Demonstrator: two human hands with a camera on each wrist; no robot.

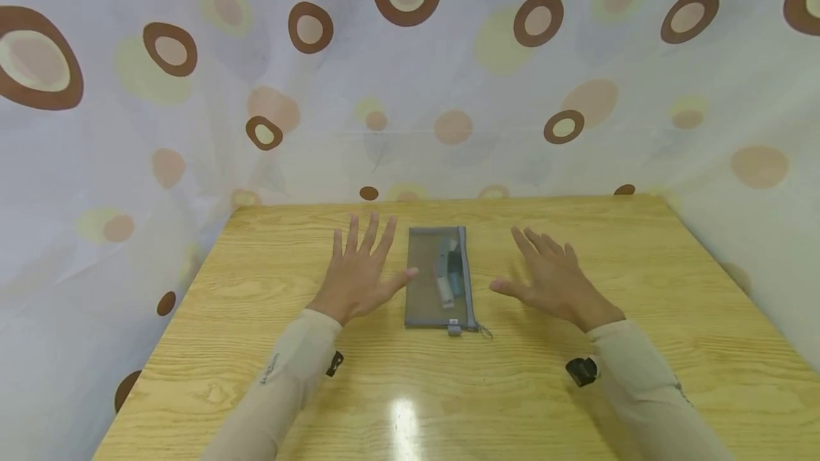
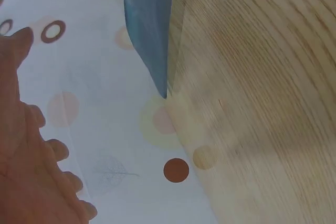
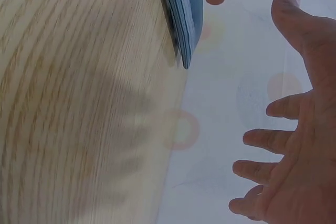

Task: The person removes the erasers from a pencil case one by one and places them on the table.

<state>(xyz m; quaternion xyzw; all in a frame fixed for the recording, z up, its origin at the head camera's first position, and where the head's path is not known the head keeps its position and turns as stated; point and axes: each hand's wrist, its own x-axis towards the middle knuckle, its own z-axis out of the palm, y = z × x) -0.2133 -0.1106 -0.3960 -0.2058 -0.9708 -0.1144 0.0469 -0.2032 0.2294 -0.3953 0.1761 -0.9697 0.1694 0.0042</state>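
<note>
A grey-blue mesh zipper pouch (image 1: 424, 276) lies flat on the wooden table, its zipper (image 1: 468, 276) along the right side and a small tag and pull at the near end. Through the mesh show several small items (image 1: 446, 272), whitish, blue and dark; their kind is blurred. To the left of the pouch, my left hand (image 1: 360, 272) is spread with straight fingers, the thumb tip overlapping the pouch's left edge in the head view. On the other side, my right hand (image 1: 554, 279) is held apart from the pouch, fingers extended and nothing in them.
The wood-grain table (image 1: 500, 404) runs back to a white sheet (image 1: 423, 77) with brown and pastel circles, which also hangs at both sides. Dark wrist devices (image 1: 581, 371) sit under both sleeves. A bright light reflection shows on the near tabletop.
</note>
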